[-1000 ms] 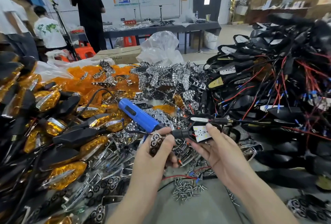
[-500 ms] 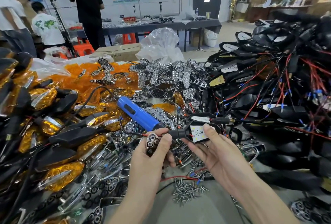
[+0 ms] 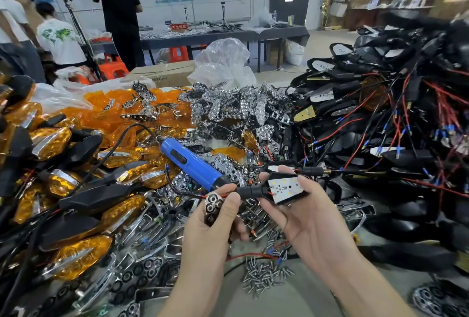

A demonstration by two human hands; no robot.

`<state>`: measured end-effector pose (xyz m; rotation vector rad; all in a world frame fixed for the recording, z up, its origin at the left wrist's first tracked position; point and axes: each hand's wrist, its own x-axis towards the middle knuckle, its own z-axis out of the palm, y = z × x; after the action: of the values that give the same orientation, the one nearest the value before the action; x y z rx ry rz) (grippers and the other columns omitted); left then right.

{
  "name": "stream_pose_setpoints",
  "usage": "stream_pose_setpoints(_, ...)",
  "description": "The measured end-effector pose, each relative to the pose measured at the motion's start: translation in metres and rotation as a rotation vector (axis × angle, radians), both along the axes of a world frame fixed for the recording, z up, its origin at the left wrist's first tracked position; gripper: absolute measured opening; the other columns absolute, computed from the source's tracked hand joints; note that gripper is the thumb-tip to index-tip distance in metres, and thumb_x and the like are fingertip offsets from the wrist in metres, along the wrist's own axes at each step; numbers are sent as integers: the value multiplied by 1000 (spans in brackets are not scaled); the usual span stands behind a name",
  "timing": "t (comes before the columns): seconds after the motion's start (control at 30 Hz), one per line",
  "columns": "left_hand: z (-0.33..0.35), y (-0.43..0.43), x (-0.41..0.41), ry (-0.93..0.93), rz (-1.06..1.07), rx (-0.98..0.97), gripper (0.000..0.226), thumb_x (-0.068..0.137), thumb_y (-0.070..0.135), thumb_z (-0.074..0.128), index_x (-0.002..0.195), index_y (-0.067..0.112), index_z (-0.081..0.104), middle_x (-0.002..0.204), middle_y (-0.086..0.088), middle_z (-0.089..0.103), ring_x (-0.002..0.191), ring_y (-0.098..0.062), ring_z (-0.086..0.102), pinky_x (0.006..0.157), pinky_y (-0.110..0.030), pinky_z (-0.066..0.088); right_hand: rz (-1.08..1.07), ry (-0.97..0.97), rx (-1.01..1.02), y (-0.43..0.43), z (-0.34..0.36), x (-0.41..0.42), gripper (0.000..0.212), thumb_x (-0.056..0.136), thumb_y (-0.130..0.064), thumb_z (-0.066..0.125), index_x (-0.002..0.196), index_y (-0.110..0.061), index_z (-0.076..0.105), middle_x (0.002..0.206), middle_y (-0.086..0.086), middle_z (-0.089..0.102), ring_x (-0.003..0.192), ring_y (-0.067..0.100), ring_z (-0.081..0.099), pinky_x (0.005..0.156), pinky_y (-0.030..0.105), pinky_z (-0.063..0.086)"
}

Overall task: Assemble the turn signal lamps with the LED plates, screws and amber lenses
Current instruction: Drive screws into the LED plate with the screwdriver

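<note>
Left hand (image 3: 210, 230) pinches a chrome plate (image 3: 212, 206) between thumb and curled fingers. The right hand (image 3: 312, 217) cradles a black lamp shell (image 3: 279, 188), fingers curled round it, white board facing up. The plate sits at nine o'clock of the shell, just beside its stem, not yet seated.

My read — the plate goes onto that board next, and here's the danger: a thin wire (image 3: 221, 195) runs off the stem right between the two hands, and it could get trapped under the plate if that goes in blind. The pinch looks to be on the plate's edges only, so a slip would lose it in the chrome heap (image 3: 236, 111) of lookalikes. Seat it crooked and the screw holes likely won't line up.

Screws (image 3: 264, 276) wait at six o'clock of the hands. The blue screwdriver (image 3: 187, 162) lies at ten o'clock, tip near the left thumb — its cord could snag on a reach. Amber lenses (image 3: 101, 106) are piled well off at eleven.
</note>
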<state>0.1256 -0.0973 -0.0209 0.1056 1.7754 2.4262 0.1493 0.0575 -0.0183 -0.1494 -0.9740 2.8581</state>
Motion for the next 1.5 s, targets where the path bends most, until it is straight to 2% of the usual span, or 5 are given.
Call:
stream_pose_setpoints(0.5,2,-16,2,986,207,-1026,27,95,41,51,112,29,68,95,11,47,69,-5,52,52,-23,49,30,-30,31,-12,-13,-7,39,89,-30,55,120,-14,74,127,22,69,107,30,73,77,33,62)
stream_pose_setpoints(0.7,-2,-13,8,1070,137,-1151,41,86,34,49,125,33,60,109,4,50,78,-10,55,43,-25,45,77,-89,73,-19,-18,-9,36,79,-31,56,98,-18,82,114,19,75,78,20,74,57,28,59)
stream_pose_setpoints(0.93,-3,-8,10,1094,16,-1231,45,87,31,47,126,23,67,139,2,57,88,-12,68,51,-25,52,117,-94,170,-21,-18,-3,45,84,-39,55,120,-20,74,134,21,66,113,36,54,103,55,45)
stream_pose_setpoints(1.37,-5,-6,13,1029,-63,-1213,49,88,29,45,137,24,54,145,-2,48,74,-11,62,50,-19,40,123,-193,137,-21,-13,-2,44,95,-35,47,124,-11,71,131,25,66,115,35,63,78,41,63)
stream_pose_setpoints(1.5,-6,-8,12,1048,-43,-1153,45,90,27,47,135,25,53,144,1,49,73,-6,56,54,-14,34,147,-178,178,-22,-11,1,59,86,-38,53,135,-8,64,145,26,54,117,35,48,115,64,32)
